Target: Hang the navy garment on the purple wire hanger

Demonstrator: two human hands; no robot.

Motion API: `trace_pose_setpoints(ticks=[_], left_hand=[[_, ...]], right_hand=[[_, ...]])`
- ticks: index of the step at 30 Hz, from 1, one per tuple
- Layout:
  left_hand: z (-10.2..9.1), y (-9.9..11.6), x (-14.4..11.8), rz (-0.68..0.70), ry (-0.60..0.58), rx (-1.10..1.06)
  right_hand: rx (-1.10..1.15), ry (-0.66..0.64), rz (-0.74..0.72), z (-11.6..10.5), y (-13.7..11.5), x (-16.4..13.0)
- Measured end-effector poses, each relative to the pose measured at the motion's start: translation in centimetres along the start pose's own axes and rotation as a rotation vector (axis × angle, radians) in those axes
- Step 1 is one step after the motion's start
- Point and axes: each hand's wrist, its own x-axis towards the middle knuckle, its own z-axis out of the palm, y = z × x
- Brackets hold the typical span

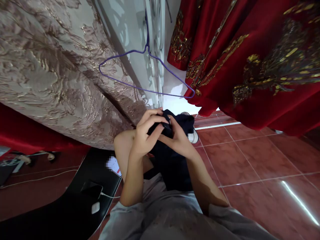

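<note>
1. The left hand (143, 135) and the right hand (178, 138) meet on a dark navy garment (172, 160). Both sets of fingers are curled narrowly and pinch its bunched top edge between them.
2. The cloth is soft and matte. It is crumpled at the fingertips and hangs below the palms in a loose fold between the forearms, down to the person's grey shirt (170, 213).
3. Just above the fingers hangs a thin purple wire hanger (140, 88), triangular, with nothing on it.
4. Up and to the left of the fingers lies a beige brocade fabric (50, 66) with a raised, shiny floral pattern.
5. Up and to the right hangs a red garment (250, 50) with gold embroidery.
6. Below and to the left, a glossy black surface (72, 206) bears a dark phone (92, 190) on a white cable.
7. To the right spread polished red floor tiles (250, 160).
</note>
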Motion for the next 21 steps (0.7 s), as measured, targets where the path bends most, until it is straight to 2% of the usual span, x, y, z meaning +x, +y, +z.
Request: trace_pose_setpoints(ticks=[3,6,9,11,14,17,19,21], left_hand=[[0.4,-0.6,1.0,-0.003,-0.11,-0.073],[0.0,-2.5,0.2,-0.17,-0.303,-0.119],[-1.1,-4.7,-1.6,-0.292,-0.571,-0.017],[-2.5,-6.1,-2.6,-0.314,-0.69,0.152],[-5.5,-7.9,-3.4,-0.324,-0.668,0.478],[-8.8,-8.7,-3.2,-0.344,-0.546,0.632],[-10.4,-8.3,-3.0,-0.347,-0.476,0.63],[-11.5,-7.4,-3.0,-0.344,-0.43,0.63]], right_hand=[[0.095,-0.041,0.152,0.4,-0.3,0.8],[0.13,-0.183,0.269,-0.9,-1.1,1.2],[0.019,-0.3,0.234,-3.5,-2.9,1.8],[-0.117,-0.249,0.113,-5.2,-4.4,2.7],[-0.242,0.007,-0.158,-6.1,-5.6,5.2],[-0.233,0.23,-0.276,-4.6,-3.8,8.5],[-0.215,0.24,-0.245,-3.2,-1.2,10.5],[-0.208,0.153,-0.177,-2.5,1.7,11.9]])
